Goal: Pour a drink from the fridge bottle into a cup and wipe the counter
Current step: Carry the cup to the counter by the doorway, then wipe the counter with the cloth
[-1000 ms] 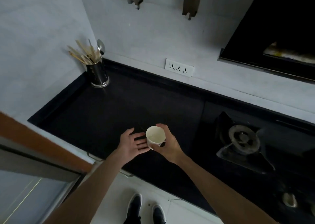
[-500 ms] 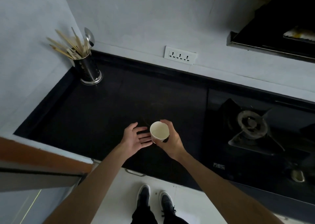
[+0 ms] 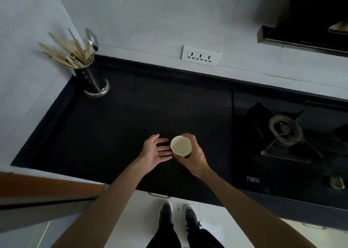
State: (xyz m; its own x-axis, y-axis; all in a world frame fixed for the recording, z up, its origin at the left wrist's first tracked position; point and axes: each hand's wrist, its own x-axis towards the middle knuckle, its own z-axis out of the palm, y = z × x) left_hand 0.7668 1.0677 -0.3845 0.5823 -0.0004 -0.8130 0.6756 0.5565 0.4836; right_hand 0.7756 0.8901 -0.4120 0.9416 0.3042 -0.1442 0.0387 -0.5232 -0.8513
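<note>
R hand (image 3: 194,154) grips a paper cup (image 3: 180,146), fingers and thumb curled round its wall from the right side; cup mouth faces up toward the cam, inside looks pale and dry, w/ a dark patch low on the wall by the palm. Cup sits over the front-middle of the black counter (image 3: 113,127); can't tell if its base touches the surface or hangs just above. L hand (image 3: 153,151) is open, palm turned toward the cup, fingers straight and spread a little, tips just beside the cup's left wall; contact not clear. Both forearms come in from the bottom edge. Back-left corner of the counter: steel utensil holder (image 3: 93,79) standing upright, packed w/ wooden chopsticks (image 3: 63,50) fanning left and a metal spoon (image 3: 92,38), well apart from the hands. White triple socket plate (image 3: 200,55) on the wall above the counter's back lip. To the right, a glass gas hob (image 3: 244,153) w/ one burner (image 3: 282,130) and a knob (image 3: 337,182) near the front; range hood (image 3: 301,38) above it at top right. Below the counter edge, a drawer handle (image 3: 160,195) and the person's dark shoes (image 3: 165,211) on a pale floor. Brown-topped panel (image 3: 37,181) fills the lower left.
</note>
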